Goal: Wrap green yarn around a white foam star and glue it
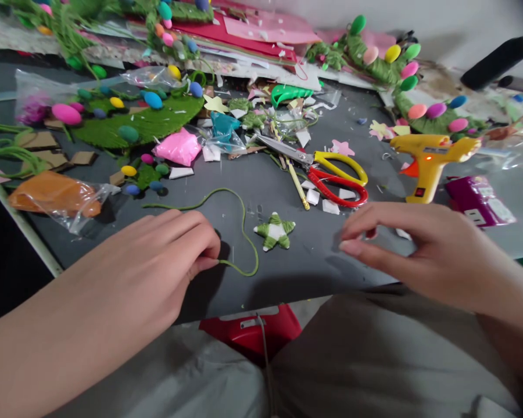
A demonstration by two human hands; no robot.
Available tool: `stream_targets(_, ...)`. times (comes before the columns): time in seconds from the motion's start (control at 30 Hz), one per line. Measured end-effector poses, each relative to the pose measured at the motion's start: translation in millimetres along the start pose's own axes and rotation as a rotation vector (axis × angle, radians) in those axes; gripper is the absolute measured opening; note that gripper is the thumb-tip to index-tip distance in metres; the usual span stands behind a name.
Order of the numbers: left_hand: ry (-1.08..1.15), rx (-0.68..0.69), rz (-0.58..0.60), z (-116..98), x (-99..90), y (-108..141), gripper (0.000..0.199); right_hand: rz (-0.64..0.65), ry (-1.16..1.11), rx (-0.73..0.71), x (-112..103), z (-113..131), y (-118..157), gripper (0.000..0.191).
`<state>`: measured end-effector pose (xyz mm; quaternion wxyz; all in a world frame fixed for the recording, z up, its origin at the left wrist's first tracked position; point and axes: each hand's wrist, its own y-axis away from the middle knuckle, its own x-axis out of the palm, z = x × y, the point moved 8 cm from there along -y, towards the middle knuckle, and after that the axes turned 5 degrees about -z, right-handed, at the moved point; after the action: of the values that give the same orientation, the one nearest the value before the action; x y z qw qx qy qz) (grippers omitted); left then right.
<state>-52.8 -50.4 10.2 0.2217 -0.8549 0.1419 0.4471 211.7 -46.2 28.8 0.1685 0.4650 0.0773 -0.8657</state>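
Note:
My left hand [169, 255] rests low over the grey table with its thumb and fingertips pinched on a green yarn [244, 223]. From that pinch the yarn loops right, then bends back left behind the hand. Just right of the loop, a small star [275, 231] lies flat, its arms wrapped in green yarn and its middle white. My right hand [401, 249] hovers to the right of the star, fingers curved and thumb near the index fingertip. Nothing shows between them. Beyond it stands a yellow hot glue gun [427, 162] with a lit orange light.
Scissors [318, 168] with red and yellow handles lie beyond the star, beside a pencil [298, 184]. Paper scraps, bags of coloured clay [178, 146] and an orange bag [56, 194] spread behind. A green wrapped leaf shape [169, 116] with coloured balls lies at back left.

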Motion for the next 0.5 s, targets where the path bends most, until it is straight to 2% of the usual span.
stream_targets(0.03,0.01,0.019,0.083,-7,6.6,1,0.017,-0.001,-0.046,-0.058,6,13,-2,0.02)
stream_targets(0.1,0.079,0.048,0.144,-22,11.4,3,0.02,0.036,-0.178,-0.177,18,38,-2,0.044)
stream_targets(0.2,0.227,0.09,0.197,-45,16.0,7,0.024,0.193,-0.408,-0.262,40,65,3,0.06)
stream_targets(0.3,0.305,0.077,0.191,-55,17.0,11,0.02,0.215,-0.519,-0.129,51,68,4,0.045)
stream_targets(0.4,0.266,0.024,0.069,-49,8.2,11,0.02,0.234,-0.541,0.005,55,63,5,0.026)
stream_targets(0.5,0.18,-0.02,-0.012,-40,1.0,10,0.027,0.343,-0.529,-0.017,57,65,7,0.017)
